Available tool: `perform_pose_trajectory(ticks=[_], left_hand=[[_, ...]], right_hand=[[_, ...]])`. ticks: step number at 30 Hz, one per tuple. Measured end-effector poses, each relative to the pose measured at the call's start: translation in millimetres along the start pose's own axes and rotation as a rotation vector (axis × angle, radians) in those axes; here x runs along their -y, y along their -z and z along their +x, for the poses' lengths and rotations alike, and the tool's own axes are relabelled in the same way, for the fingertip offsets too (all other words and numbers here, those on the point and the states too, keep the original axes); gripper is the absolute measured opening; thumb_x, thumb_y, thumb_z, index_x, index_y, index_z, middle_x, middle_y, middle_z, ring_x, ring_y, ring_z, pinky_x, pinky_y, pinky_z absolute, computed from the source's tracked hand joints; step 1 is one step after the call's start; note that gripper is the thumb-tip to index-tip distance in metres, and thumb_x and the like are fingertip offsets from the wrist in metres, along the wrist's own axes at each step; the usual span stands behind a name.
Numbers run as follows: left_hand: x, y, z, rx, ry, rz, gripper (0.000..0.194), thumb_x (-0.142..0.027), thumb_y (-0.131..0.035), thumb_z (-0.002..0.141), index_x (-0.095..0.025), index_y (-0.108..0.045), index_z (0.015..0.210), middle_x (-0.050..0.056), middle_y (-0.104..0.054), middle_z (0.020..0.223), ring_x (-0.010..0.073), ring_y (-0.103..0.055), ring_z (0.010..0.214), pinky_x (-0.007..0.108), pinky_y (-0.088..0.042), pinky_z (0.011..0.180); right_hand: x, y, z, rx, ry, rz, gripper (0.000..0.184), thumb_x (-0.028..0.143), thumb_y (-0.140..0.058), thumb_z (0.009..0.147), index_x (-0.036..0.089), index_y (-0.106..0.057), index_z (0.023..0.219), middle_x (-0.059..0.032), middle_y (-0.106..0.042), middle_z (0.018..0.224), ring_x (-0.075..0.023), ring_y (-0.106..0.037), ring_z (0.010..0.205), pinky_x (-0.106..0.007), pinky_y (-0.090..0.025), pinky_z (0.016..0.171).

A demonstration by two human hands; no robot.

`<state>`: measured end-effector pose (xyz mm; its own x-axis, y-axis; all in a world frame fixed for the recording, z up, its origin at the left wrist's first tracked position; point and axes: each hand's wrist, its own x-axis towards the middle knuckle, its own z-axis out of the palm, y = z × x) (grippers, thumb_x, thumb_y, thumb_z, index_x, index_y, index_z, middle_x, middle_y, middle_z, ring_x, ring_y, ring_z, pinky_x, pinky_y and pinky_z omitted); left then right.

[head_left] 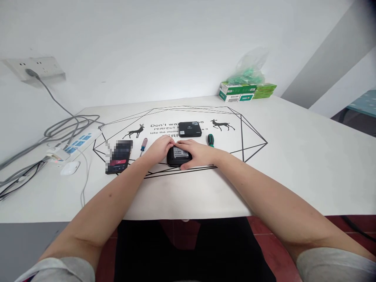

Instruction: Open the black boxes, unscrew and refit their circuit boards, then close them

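A small black set-top box (178,160) lies on the table in front of me, its label side up with a barcode sticker. My left hand (160,149) is at its back left corner, fingers curled and pressed together against the edge. From the right, my right hand (201,152) grips the box, fingers over the top back edge and thumb at the front right. The fingertips of both hands almost meet at the back. Just behind is a second flat black box (189,129) with small stickers. A screwdriver with a clear reddish-blue handle (143,144) lies left; a green-and-black screwdriver (210,140) lies right.
A phone (119,156), partly blurred out, lies left of my left forearm. Beyond it are a white earbud case (69,168), a power strip (78,145) and coiled grey cables (67,127). Green-and-white cartons (237,92) under a plastic bag (249,70) stand at the back right.
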<state>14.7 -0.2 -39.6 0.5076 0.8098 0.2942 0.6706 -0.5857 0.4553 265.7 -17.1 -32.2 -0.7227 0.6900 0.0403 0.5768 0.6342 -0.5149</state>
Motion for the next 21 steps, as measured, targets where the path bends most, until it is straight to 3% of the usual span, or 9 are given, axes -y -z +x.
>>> perform_pose_trajectory(ticks=[9, 14, 16, 18, 21], left_hand=[[1.6, 2.4, -1.9, -0.005, 0.010, -0.028, 0.022, -0.013, -0.052, 0.103, -0.022, -0.071, 0.102, 0.006, -0.074, 0.110, 0.0260, -0.069, 0.109, 0.042, -0.056, 0.102], [-3.3, 4.1, -1.9, -0.049, 0.062, -0.067, 0.020, -0.013, -0.053, 0.100, -0.022, -0.070, 0.100, 0.006, -0.075, 0.108, 0.0256, -0.070, 0.108, 0.041, -0.056, 0.101], [-7.4, 5.7, -2.1, -0.088, 0.122, -0.132, 0.018, -0.015, -0.054, 0.099, -0.022, -0.071, 0.100, 0.005, -0.075, 0.105, 0.0244, -0.070, 0.103, 0.039, -0.056, 0.098], [-12.2, 7.6, -2.3, -0.120, 0.199, -0.229, 0.015, -0.018, -0.057, 0.098, -0.022, -0.072, 0.102, 0.003, -0.075, 0.099, 0.0228, -0.071, 0.096, 0.037, -0.057, 0.094], [-19.1, 10.5, -1.5, -0.177, 0.309, -0.371, 0.014, -0.018, -0.064, 0.091, -0.022, -0.073, 0.100, 0.002, -0.073, 0.091, 0.0209, -0.070, 0.090, 0.035, -0.057, 0.090]], right_hand=[[-2.1, -2.0, 0.0, -0.026, 0.016, 0.004, 0.114, 0.063, -0.089, 0.078, 0.024, -0.043, 0.174, -0.0195, -0.051, 0.172, -0.0474, -0.043, 0.161, -0.068, -0.041, 0.130], [-11.9, -4.6, 1.9, -0.036, 0.034, -0.010, 0.116, 0.072, -0.086, 0.080, 0.020, -0.042, 0.174, -0.0222, -0.046, 0.176, -0.0475, -0.040, 0.164, -0.068, -0.038, 0.132], [-14.1, -6.5, 5.3, -0.097, 0.090, -0.001, 0.102, 0.072, -0.079, 0.088, 0.019, -0.049, 0.169, -0.0228, -0.050, 0.172, -0.0450, -0.045, 0.161, -0.067, -0.038, 0.132], [-12.1, -8.6, 9.9, -0.186, 0.139, -0.002, 0.075, 0.063, -0.067, 0.101, 0.018, -0.059, 0.162, -0.0218, -0.059, 0.164, -0.0403, -0.054, 0.153, -0.064, -0.040, 0.130], [-2.3, -12.0, 16.9, -0.284, 0.122, -0.056, 0.049, 0.047, -0.066, 0.106, 0.023, -0.072, 0.147, -0.0174, -0.072, 0.145, -0.0367, -0.063, 0.136, -0.060, -0.047, 0.120]])
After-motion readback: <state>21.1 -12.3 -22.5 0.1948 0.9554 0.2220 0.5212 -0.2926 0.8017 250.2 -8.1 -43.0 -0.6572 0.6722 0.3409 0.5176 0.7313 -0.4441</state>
